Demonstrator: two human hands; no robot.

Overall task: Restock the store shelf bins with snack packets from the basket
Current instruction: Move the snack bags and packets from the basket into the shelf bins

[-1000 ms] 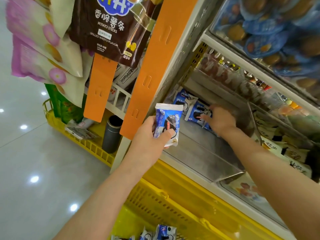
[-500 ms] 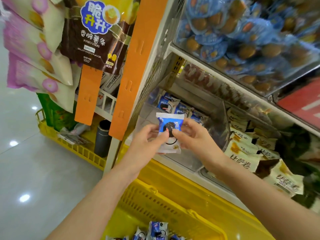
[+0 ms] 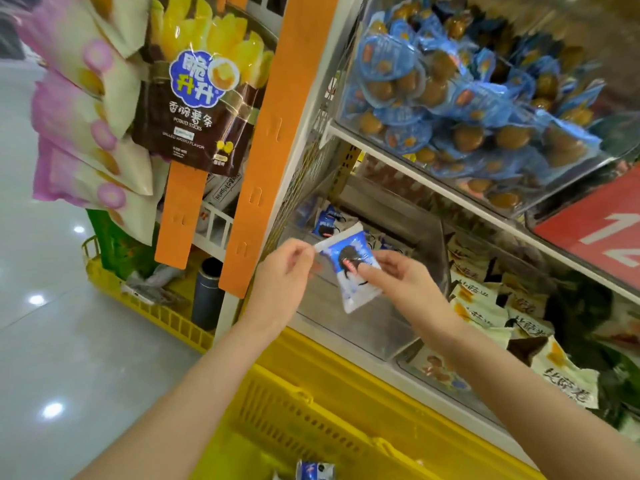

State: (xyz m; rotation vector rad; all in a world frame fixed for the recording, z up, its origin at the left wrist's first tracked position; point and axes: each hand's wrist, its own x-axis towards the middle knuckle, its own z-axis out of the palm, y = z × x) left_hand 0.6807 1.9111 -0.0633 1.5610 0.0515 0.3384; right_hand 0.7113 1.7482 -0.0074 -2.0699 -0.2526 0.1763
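Your 2 hands share 1 snack packet (image 3: 354, 293): left hand (image 3: 284, 271) pinches corner seal, right hand (image 3: 403, 280) pinches middle. Likely light, slippery film, fragile inside; grip seals.

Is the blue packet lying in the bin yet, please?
No, the left hand and right hand hold the packet up in the air.

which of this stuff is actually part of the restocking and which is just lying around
Part of the job:
blue packet, held by left hand and right hand
clear bin, stocked packets at its back
yellow basket, spare packet inside

Just around:
potato sticks bag
pink bags
egg packs
cream packets
dark flask
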